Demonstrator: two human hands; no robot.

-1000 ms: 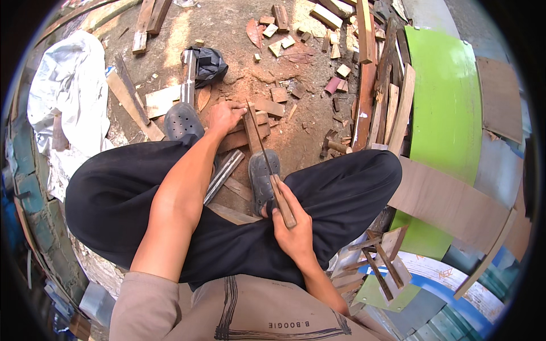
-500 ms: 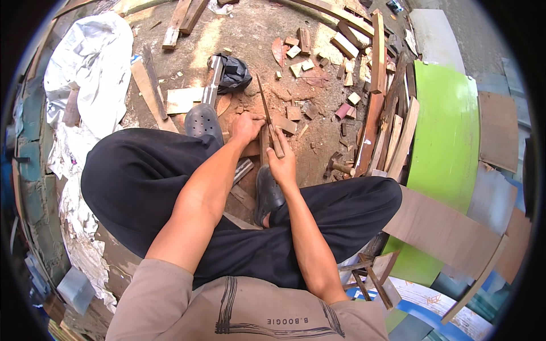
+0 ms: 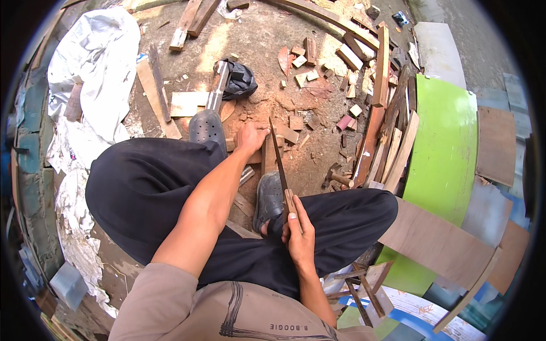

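My right hand (image 3: 300,238) is closed round the wooden handle of a handsaw (image 3: 280,162), in front of my bent right leg. The saw's narrow dark blade points away from me, its tip close to my left fingers. My left hand (image 3: 250,138) is closed on the far end of a wooden strip (image 3: 268,156) and holds it down. That strip runs toward me, just left of the blade, and reaches my right shoe (image 3: 268,196). Whether the blade touches the wood is hard to see.
Small wood offcuts (image 3: 296,122) and reddish sawdust lie beyond my hands. A hammer (image 3: 341,179) rests to the right, beside a pile of long wood strips (image 3: 392,145). Farther right is a green panel (image 3: 446,148). A black plastic bag (image 3: 240,80) and white sheeting (image 3: 94,62) lie left.
My right hand has drawn the saw back toward me, so the blade's tip has come down beside my left hand. My left hand stays on the wooden strip.
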